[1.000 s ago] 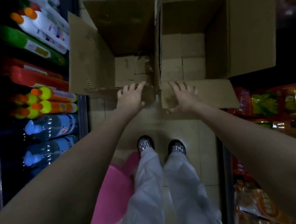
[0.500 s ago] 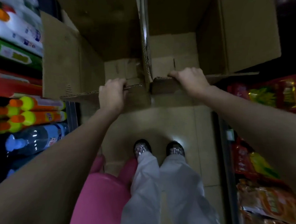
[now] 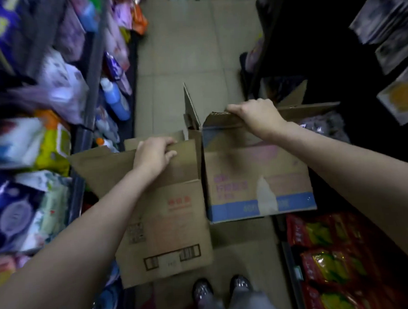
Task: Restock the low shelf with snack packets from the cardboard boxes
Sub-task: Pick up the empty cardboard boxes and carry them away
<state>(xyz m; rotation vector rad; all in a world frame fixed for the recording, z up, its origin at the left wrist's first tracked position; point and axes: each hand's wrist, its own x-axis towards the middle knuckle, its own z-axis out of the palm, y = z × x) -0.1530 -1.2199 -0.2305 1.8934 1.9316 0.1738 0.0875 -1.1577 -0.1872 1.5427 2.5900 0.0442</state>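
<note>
Gripping flaps, left hand [image 3: 154,154] holds the plain box [image 3: 164,227], right hand [image 3: 259,118] the blue-striped box [image 3: 258,182]

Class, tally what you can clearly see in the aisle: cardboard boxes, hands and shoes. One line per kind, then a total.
Cardboard boxes: 2, plain brown box and blue-striped box
Hands: 2, left hand and right hand
Shoes: 2, shoes
Total: 6
</note>
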